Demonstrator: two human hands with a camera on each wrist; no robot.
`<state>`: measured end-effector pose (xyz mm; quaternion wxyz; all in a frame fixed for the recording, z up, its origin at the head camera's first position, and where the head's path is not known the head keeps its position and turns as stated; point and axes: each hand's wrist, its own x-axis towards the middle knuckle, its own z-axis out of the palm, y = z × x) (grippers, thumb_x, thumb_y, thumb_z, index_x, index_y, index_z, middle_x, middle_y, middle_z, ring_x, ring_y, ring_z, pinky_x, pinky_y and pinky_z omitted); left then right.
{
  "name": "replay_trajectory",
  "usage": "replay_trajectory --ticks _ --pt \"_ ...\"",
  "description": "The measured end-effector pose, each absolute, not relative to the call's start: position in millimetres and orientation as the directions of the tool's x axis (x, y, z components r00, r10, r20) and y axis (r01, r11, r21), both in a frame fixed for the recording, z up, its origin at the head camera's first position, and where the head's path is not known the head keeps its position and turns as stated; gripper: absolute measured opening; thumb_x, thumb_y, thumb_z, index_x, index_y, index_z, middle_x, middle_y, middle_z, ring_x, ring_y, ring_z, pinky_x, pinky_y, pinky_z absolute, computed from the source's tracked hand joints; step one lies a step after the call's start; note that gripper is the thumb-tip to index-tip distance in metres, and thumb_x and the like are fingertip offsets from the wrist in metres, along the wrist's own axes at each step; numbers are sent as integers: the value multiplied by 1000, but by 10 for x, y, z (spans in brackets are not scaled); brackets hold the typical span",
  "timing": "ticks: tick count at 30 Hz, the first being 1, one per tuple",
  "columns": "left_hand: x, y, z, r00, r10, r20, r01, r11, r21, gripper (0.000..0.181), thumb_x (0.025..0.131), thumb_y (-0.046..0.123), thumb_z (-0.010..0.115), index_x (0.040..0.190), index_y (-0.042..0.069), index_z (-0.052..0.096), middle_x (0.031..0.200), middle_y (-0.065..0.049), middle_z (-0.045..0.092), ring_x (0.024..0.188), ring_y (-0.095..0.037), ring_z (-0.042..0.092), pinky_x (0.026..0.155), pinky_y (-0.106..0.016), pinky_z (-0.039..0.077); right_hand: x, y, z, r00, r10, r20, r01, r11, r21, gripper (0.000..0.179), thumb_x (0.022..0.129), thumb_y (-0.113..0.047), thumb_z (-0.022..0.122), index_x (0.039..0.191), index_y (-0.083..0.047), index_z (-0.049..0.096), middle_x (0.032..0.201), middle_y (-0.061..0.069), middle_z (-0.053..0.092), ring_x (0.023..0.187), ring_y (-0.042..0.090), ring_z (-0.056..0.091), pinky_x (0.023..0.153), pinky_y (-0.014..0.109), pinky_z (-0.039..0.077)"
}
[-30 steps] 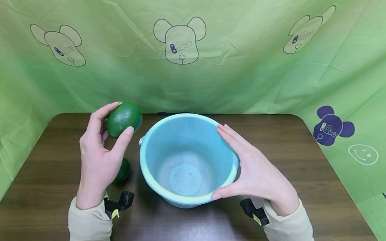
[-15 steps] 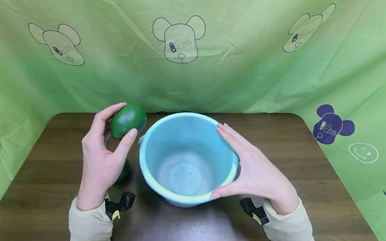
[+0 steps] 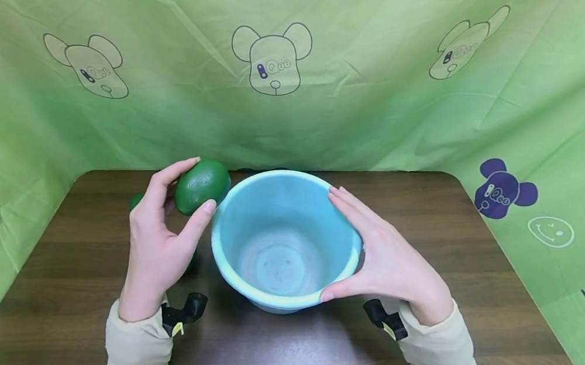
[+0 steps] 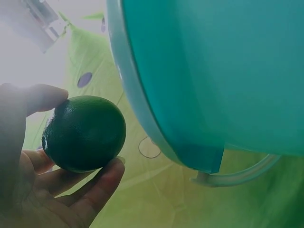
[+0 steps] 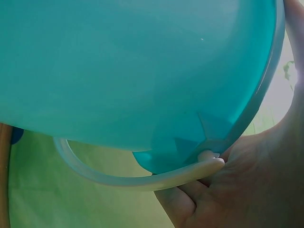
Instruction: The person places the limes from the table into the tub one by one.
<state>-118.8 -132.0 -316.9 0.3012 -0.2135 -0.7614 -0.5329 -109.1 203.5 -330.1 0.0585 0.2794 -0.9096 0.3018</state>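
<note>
A glossy dark green avocado [image 3: 202, 186] is held between the thumb and fingers of my left hand [image 3: 163, 242], just off the left rim of a light blue bucket [image 3: 281, 230]. In the left wrist view the avocado [image 4: 85, 134] shows a small stem scar, and a gap separates it from the bucket wall. My right hand [image 3: 389, 249] grips the bucket's right side, thumb at the front of the rim and fingers further back. Nothing lies inside the bucket. A second green fruit [image 3: 135, 200] shows partly behind my left hand; another [image 3: 192, 261] is mostly hidden below it.
All of this is on a dark wooden table [image 3: 470, 265]. Green printed cloth [image 3: 361, 123] hangs behind and at both sides. The bucket's pale handle [image 5: 133, 183] hangs down beside its outer wall. Black wrist cameras [image 3: 190, 307] stick out from both sleeves.
My left hand has moved slightly right and toward me with the avocado, closer to the bucket rim. Another green fruit has come into view behind it. My right hand and the bucket stay put.
</note>
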Motion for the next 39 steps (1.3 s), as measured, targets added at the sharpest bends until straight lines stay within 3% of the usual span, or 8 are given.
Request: replay_trajectory --ticks 39 --pt "-1132 -1258 -3132 -713 79 697 674 354 649 61 87 7 77 143 16 58 129 3 64 100 -18 63 87 -28 51 -1085 2043 -3295 -839 -469 277 -541 661 -520 139 49 -70 93 162 -16 30 166 -6 25 152 15 18 112 53 35"
